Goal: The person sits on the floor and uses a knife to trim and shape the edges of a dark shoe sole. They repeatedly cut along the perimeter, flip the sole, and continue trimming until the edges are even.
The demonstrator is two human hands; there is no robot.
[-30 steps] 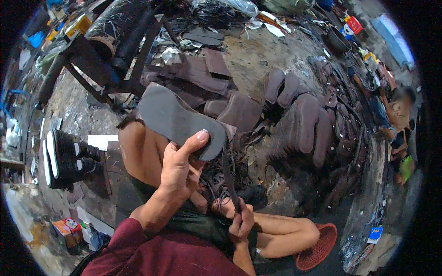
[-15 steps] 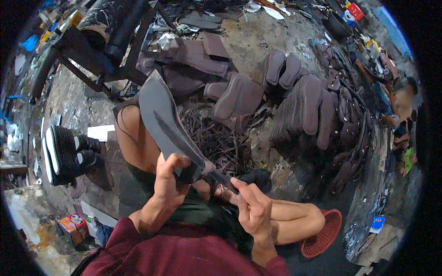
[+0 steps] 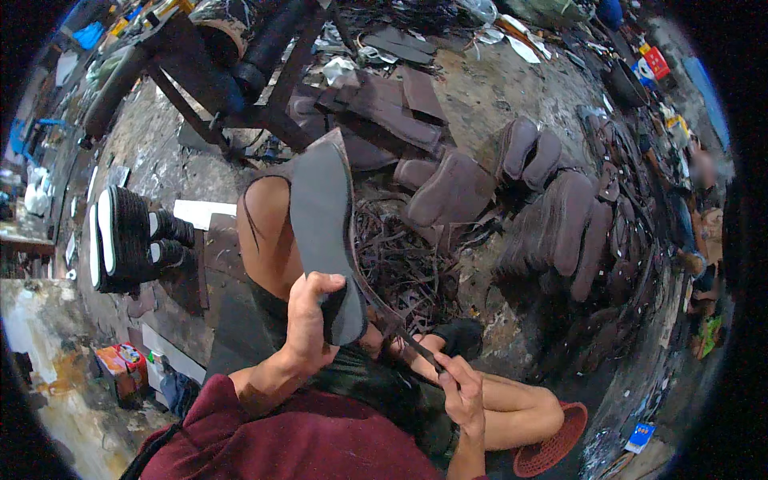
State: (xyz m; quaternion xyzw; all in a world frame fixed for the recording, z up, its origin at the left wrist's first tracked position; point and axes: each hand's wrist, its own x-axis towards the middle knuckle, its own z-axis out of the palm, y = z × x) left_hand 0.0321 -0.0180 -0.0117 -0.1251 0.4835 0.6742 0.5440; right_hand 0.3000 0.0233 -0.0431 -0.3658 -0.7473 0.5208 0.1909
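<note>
My left hand [image 3: 308, 324] grips the heel end of a grey shoe sole [image 3: 322, 224], which stands nearly upright over my bare left knee, toe pointing away. A thin dark rubber strip [image 3: 376, 296] peels off the sole's right edge and runs down to my right hand [image 3: 462, 392], which pinches its lower end against a small blade, hard to make out. Both hands sit above my lap, sleeves dark red.
A tangle of dark trimmed strips [image 3: 400, 260] lies on the ground past my knee. Piles of brown soles [image 3: 552, 224] stand at the right and more at the back [image 3: 384, 112]. A stack of white-edged soles [image 3: 120, 240] sits left. A red basket [image 3: 556, 440] lies lower right.
The sole has swung from lying flat and sideways to standing upright, toe away. My right hand has come out from under it and moved down right, drawing the strip along the edge.
</note>
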